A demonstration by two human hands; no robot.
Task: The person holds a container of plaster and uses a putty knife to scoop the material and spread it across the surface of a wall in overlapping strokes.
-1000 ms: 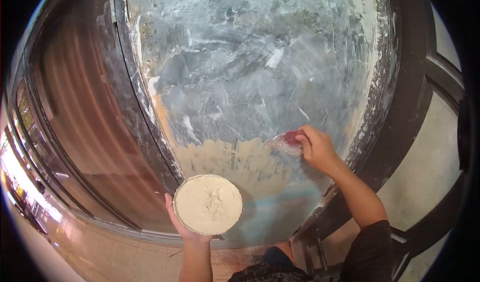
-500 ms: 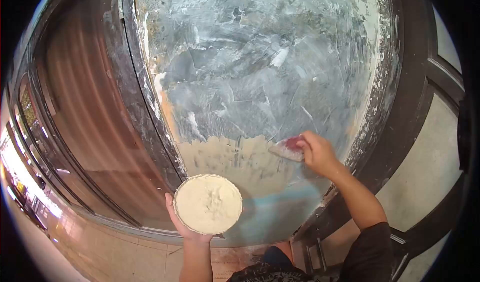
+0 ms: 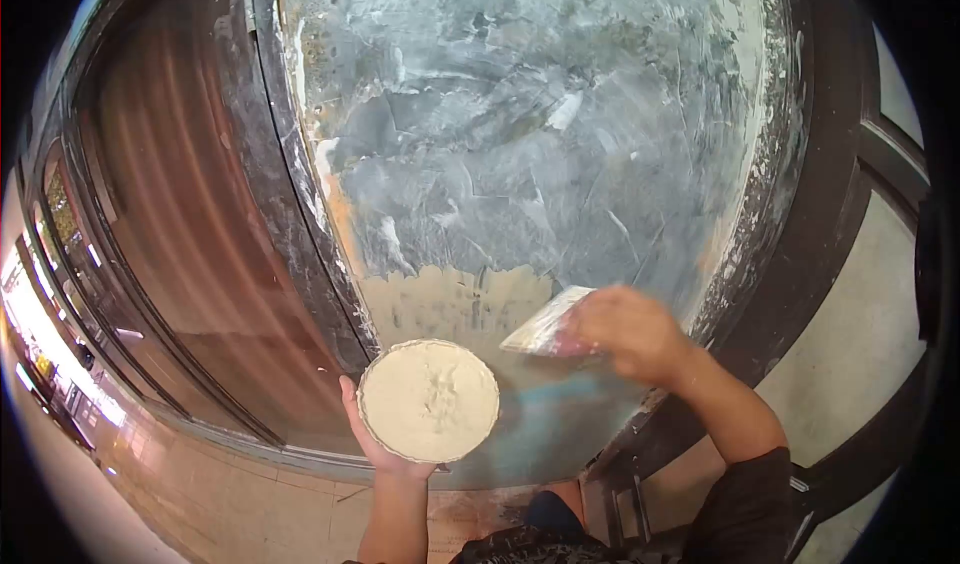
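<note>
My left hand (image 3: 368,436) supports a round container of cream-coloured putty (image 3: 428,402) from below and at its left side, most of the fingers hidden beneath it. The putty's surface is roughened in the middle. In my right hand (image 3: 632,332) is a putty knife (image 3: 545,326) with a reddish handle and a broad blade smeared with pale putty. Its blade points left, above and to the right of the container. Behind both hands stands a wall panel (image 3: 500,194), mottled grey with white streaks. Across its lower part runs a beige coated band (image 3: 430,304) with a ragged upper edge.
Left of the panel is a dark frame (image 3: 285,164) beside a brown glazed panel (image 3: 190,224). A dark-framed door with pale panels (image 3: 830,344) stands at the right. Tiled floor (image 3: 260,504) shows below, and a bright opening (image 3: 60,354) lies far left.
My right hand has drawn the putty knife down and left, with the blade now turned more toward me. The container in my left hand has shifted slightly right and up.
</note>
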